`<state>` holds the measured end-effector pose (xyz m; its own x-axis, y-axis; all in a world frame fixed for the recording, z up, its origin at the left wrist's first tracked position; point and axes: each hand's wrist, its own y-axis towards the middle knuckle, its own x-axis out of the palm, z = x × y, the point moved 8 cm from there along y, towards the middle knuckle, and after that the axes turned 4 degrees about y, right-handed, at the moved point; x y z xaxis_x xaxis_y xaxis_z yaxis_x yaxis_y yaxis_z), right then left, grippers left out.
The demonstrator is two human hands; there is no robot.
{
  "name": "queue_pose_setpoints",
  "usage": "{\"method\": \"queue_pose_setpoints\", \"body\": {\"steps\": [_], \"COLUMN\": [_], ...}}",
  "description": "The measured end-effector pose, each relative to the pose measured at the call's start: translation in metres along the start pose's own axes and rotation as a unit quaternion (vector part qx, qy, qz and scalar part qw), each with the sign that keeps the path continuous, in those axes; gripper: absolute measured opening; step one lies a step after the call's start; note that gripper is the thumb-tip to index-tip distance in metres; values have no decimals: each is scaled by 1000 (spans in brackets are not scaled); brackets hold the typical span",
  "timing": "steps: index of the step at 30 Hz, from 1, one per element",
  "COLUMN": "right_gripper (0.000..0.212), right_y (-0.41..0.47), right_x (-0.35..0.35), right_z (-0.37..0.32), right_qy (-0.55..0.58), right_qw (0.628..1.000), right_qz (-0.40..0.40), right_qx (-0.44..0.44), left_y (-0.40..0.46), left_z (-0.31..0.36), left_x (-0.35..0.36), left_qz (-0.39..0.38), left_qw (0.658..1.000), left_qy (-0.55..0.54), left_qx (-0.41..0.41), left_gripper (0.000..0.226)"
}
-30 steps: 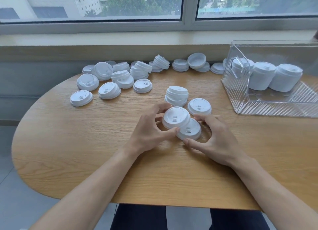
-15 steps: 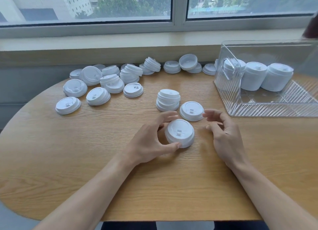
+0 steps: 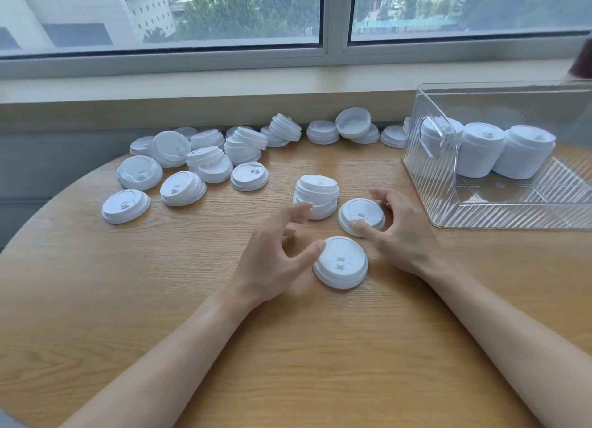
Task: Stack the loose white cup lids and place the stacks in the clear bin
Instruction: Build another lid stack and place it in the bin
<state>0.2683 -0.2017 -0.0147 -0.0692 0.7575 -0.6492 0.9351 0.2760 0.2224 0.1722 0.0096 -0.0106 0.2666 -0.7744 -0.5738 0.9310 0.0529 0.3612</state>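
Observation:
A low stack of two white lids [image 3: 340,262] lies on the table in front of me. My left hand [image 3: 275,254] hovers beside it with fingers spread, its thumb tip touching the stack's left edge. My right hand [image 3: 402,232] pinches a single lid [image 3: 362,214] between the thumb at the front and the fingers at the back. A taller, uneven lid stack [image 3: 316,195] stands just left of that lid. The clear bin [image 3: 528,200] at the right holds three tall lid stacks [image 3: 480,153] lying on their sides.
Several loose lids and small leaning piles [image 3: 208,161] spread across the far left of the wooden table [image 3: 128,299], up to the window sill. More lids [image 3: 352,128] line the back edge near the bin's left wall.
My left hand has let go of the two-lid stack and opened. My right hand has moved forward and taken hold of the single lid behind that stack.

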Motion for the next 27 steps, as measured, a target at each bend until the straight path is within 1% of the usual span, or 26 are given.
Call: {"method": "queue_pose_setpoints", "body": {"steps": [2, 4, 7, 10, 13, 17, 20, 24, 27], "right_gripper": [78, 81, 82, 82, 79, 71, 66, 69, 71], "right_y": [2, 1, 1, 3, 5, 4, 0, -15, -29], "right_x": [4, 6, 6, 7, 4, -3, -7, -11, -10], "right_z": [-1, 0, 4, 5, 8, 7, 7, 6, -2], "right_qy": [-25, -37, -40, -39, -16, 40, 87, 170, 175], "right_qw": [999, 999, 999, 999, 1000, 998, 995, 983, 982], "right_qz": [-16, -22, -11, -3, 10, 41, 51, 69, 63], "right_qx": [-19, -28, -25, -23, -11, -5, -3, -5, -19], "left_y": [14, 31, 55, 74, 85, 90, 87, 80, 74], "left_z": [-7, -11, -21, -32, -39, -41, -40, -38, -41], "left_x": [-9, -9, -1, 10, 14, 16, 12, 3, -4], "left_qz": [55, 77, 69, 37, 30, 30, 41, 61, 83], "left_qw": [997, 992, 990, 992, 992, 992, 993, 994, 990], "left_qy": [49, 96, 115, 96, 71, 83, 57, 7, -23], "left_qx": [-8, -12, -38, -72, -96, -91, -91, -91, -110], "left_gripper": [49, 48, 64, 84, 94, 86, 81, 74, 73]}}
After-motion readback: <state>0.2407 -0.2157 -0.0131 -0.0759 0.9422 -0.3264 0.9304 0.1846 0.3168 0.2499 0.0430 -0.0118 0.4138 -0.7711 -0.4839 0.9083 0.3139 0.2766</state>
